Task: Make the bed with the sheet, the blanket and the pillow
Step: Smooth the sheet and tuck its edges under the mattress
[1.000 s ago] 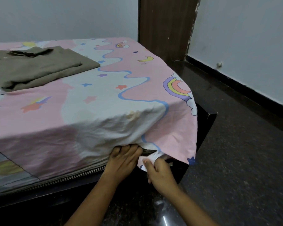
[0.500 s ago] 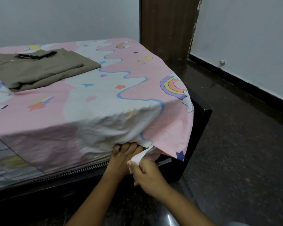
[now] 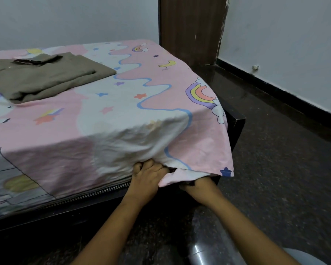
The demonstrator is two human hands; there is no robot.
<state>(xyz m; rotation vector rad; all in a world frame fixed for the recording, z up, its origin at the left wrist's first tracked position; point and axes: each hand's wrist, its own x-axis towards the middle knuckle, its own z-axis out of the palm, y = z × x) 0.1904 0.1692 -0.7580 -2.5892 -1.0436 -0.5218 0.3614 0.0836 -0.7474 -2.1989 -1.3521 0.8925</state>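
Sheet (image 3: 122, 115) corner now draped over right hand (image 3: 201, 186), grip hidden, cannot tell; left hand (image 3: 149, 175) clenched on hem. Tuck progressing; blanket (image 3: 46, 77) still folded.

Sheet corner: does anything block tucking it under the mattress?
Nothing visible does. The left hand grips the sheet at the mattress edge; the loose flap lies over the right hand beside it.

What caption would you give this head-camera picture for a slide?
Left hand and right hand tuck the pink sheet at the mattress corner; folded olive blanket lies on top.
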